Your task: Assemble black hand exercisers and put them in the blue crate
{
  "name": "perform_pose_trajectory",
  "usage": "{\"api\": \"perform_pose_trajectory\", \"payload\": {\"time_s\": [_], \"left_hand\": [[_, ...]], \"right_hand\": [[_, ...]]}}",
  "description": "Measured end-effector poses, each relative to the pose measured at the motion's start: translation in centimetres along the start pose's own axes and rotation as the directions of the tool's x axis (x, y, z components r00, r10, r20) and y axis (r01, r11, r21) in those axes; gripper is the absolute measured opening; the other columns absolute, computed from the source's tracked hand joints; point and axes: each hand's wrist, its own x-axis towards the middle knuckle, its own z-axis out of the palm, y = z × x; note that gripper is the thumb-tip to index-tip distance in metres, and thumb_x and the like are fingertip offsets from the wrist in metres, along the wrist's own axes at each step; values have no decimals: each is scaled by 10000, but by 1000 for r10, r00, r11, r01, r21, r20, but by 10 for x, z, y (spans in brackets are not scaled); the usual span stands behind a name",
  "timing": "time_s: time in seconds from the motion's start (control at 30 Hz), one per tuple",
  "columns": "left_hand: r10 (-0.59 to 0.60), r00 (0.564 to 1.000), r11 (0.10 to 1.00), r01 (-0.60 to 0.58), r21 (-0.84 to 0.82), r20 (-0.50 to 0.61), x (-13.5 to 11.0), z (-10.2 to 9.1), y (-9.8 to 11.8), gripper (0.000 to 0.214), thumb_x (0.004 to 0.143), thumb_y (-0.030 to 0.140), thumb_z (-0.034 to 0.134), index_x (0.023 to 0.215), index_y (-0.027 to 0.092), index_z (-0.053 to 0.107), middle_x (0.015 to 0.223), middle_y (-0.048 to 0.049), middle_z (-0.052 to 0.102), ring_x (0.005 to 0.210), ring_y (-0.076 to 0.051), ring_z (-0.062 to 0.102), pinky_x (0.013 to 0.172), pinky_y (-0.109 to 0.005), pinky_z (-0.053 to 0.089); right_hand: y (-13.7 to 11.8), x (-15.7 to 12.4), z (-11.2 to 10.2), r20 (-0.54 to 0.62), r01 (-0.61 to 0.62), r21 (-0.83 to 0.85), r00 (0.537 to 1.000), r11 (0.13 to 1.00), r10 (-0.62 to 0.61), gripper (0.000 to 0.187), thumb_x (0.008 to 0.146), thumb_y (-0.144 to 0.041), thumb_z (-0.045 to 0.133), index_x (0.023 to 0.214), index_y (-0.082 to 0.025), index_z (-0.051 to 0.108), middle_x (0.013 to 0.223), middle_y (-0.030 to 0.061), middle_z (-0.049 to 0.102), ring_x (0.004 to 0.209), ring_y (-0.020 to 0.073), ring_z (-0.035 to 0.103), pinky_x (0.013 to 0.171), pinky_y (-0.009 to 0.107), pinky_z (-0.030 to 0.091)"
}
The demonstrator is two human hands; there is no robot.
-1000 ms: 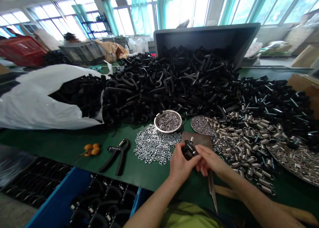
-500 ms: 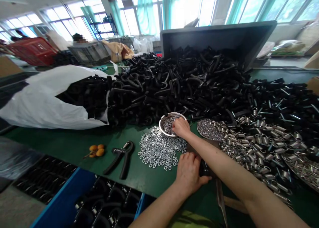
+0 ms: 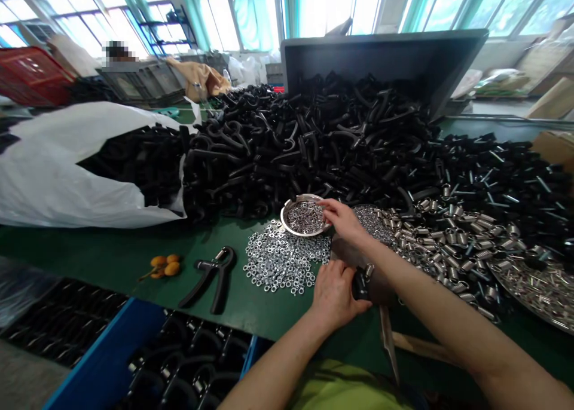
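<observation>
My right hand is at the right rim of a round metal bowl of small metal parts. Its thumb and fingers are pinched together; whatever lies between them is too small to make out. Below it, my left hand wraps round a black hand grip, mostly hidden, with a coil spring showing at its top. A heap of small hex nuts lies left of my hands. Farther left, an assembled hand grip with black handles rests on the green table.
Black handles are piled behind, before a tipped grey bin. Loose springs spread at right. A white sack and small orange fruits lie left. A blue crate holds hand grips at front left.
My right hand has drawn back from inside the bowl to its right rim. My left hand stays around the hand grip, whose spring now shows. The whole view has shifted slightly.
</observation>
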Motion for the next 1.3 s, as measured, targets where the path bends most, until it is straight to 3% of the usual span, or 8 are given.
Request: {"api": "perform_pose_trajectory", "payload": {"time_s": [0.2, 0.37, 0.53, 0.73, 0.93, 1.03, 1.13, 1.3], "left_hand": [[15, 1000, 999, -15, -33, 7, 1, -2, 0, 579, 547, 440, 779, 1044, 213, 590, 1031, -74, 557, 984, -278, 489, 847, -413, 376], [1, 1000, 1000, -1, -10, 25, 2, -4, 2, 549, 543, 431, 782, 1016, 218, 603, 979, -64, 573, 960, -269, 498, 834, -394, 369], [13, 1000, 999, -14, 35, 17, 2, -2, 3, 518, 561, 443, 765, 996, 213, 602, 965, -65, 573, 947, -267, 505, 826, -386, 377], [26, 999, 1000, -26, 3, -27, 0, 2, 2, 574, 577, 410, 762, 1066, 208, 539, 1027, -72, 570, 977, -273, 497, 850, -405, 376], [81, 997, 997, -81, -15, 15, -1, -2, 1, 701, 593, 406, 768, 1217, 276, 475, 1054, -53, 564, 993, -263, 486, 863, -403, 374], [121, 992, 992, -122, 26, 47, -1, -4, 1, 648, 635, 427, 739, 1216, 281, 493, 1029, -54, 567, 979, -259, 488, 862, -403, 375], [147, 986, 985, -153, 79, 74, 0, -5, 2, 641, 665, 448, 711, 1235, 262, 485, 1030, -67, 566, 972, -262, 491, 855, -408, 383], [150, 984, 981, -160, 111, 92, 0, -5, 2, 668, 668, 456, 704, 1255, 239, 469, 1035, -73, 567, 963, -257, 503, 850, -400, 408]], "right_hand": [[25, -87, -41, 30, -100, 195, 995, 976, 96, 139, 848, -281, 427, 912, -189, 510, 807, 30, 655, 739, 154, 617, 698, 310, 473], [52, -130, -40, 11, 57, -241, 998, 969, -56, 101, 831, -237, 501, 762, -191, 557, 815, 31, 599, 863, 184, 524, 791, 349, 416], [51, -137, -30, 17, 140, -352, 990, 926, -143, 109, 849, -173, 466, 782, -186, 551, 820, 50, 565, 876, 201, 478, 776, 348, 397], [40, -153, -20, 32, 226, -654, 962, 722, -272, 185, 865, -128, 426, 798, -168, 594, 816, 81, 590, 861, 218, 479, 763, 352, 372], [49, -112, -63, 146, 137, -555, 987, 821, -66, 164, 867, -277, 515, 815, -223, 661, 829, 4, 654, 859, 162, 556, 758, 267, 409], [67, -72, -80, -11, -11, -622, 1000, 783, 6, 203, 877, -207, 472, 942, -176, 662, 948, 72, 649, 920, 191, 557, 798, 296, 397], [87, -44, -78, -111, -113, -670, 992, 734, 52, 203, 844, -166, 499, 961, -164, 665, 1014, 121, 621, 986, 231, 537, 798, 316, 387], [101, -33, -71, -160, -174, -676, 983, 716, 88, 151, 827, -206, 520, 831, -187, 671, 931, 103, 641, 936, 226, 562, 744, 297, 397]]}}
